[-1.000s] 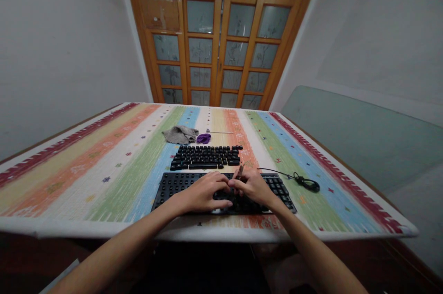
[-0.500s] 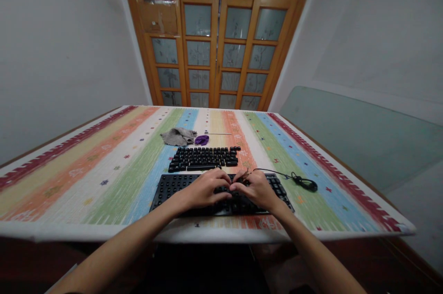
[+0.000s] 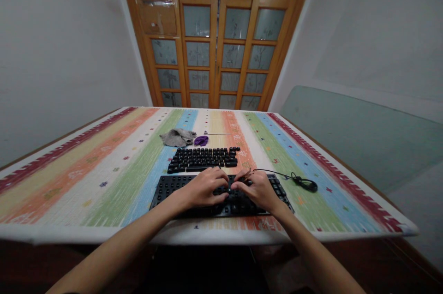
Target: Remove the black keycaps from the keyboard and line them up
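A black keyboard (image 3: 166, 190) lies near the table's front edge, its left part showing rows of bare key posts and its right end still carrying keycaps. My left hand (image 3: 207, 188) rests over its middle, thumb and forefinger apart, with nothing I can make out between them. Close by on the right, my right hand (image 3: 259, 189) bends over the keys with thumb and fingers drawn together; whatever they pinch is too small to name. Both hands hide the keyboard's centre. Just beyond it, loose black keycaps (image 3: 204, 158) lie in keyboard order.
A grey cloth (image 3: 177, 137) and a purple bundle (image 3: 201, 141) lie behind the keycaps, near a thin rod (image 3: 219, 134). The coiled black cable (image 3: 304, 184) is to the right. A striped cloth (image 3: 114, 188) covers the table.
My fingertips, which met over the keyboard, have parted slightly. My left hand has shifted a little to the left; the keycaps and cloth have stayed put.
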The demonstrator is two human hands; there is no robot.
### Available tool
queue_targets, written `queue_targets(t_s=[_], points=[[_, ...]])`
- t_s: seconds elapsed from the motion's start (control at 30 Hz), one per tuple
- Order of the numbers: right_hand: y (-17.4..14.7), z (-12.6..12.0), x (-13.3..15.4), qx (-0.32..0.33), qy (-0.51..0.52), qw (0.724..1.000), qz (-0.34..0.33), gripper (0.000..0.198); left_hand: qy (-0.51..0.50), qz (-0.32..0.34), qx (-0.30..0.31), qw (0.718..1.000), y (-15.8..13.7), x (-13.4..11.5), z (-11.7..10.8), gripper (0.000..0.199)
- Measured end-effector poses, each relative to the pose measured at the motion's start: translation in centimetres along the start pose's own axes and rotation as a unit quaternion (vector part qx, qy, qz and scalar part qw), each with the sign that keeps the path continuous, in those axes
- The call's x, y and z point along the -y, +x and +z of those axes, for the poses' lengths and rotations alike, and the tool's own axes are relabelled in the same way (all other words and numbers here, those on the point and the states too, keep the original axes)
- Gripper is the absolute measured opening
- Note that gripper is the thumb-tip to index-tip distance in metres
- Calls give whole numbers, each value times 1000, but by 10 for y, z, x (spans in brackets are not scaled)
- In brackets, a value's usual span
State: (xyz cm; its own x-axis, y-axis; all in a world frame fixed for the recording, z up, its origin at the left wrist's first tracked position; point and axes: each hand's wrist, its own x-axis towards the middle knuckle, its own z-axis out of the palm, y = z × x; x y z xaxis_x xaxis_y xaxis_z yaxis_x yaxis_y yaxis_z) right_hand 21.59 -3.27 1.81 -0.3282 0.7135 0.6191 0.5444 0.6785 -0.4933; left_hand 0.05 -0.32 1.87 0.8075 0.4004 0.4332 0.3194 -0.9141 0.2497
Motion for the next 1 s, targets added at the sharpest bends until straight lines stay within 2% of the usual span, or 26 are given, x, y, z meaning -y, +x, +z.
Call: queue_targets(t_s=[0.1, 0.23, 0.37, 0.47, 0.57, 0.63, 0.77, 1.0], points=[[0, 0, 1, -2, -12, 1000, -10, 37, 16, 3, 2, 1000, 4, 0, 2, 14], [-1, 1, 0, -10, -3, 1000, 4, 36, -26, 2, -5, 1000, 7, 2, 3, 15], [-4, 4, -3, -69, 27, 996, 52, 36, -107, -16, -59, 992, 11, 9, -1, 12], [-7, 5, -5, -115, 85, 984, 104, 36, -151, -23, -95, 984, 15, 13, -4, 8], [-9, 7, -6, -155, 169, 961, 155, 41, -183, -37, -101, 977, 18, 16, -6, 7], [-10, 7, -8, -180, 190, 950, 173, 41, -189, -51, -115, 974, 20, 19, -7, 10], [-15, 6, -15, -191, 160, 954, 168, 38, -125, -68, -135, 981, 23, 33, -3, 9], [-20, 3, -23, -155, 129, 968, 151, 37, 37, -43, -51, 997, 30, 66, 22, 4]])
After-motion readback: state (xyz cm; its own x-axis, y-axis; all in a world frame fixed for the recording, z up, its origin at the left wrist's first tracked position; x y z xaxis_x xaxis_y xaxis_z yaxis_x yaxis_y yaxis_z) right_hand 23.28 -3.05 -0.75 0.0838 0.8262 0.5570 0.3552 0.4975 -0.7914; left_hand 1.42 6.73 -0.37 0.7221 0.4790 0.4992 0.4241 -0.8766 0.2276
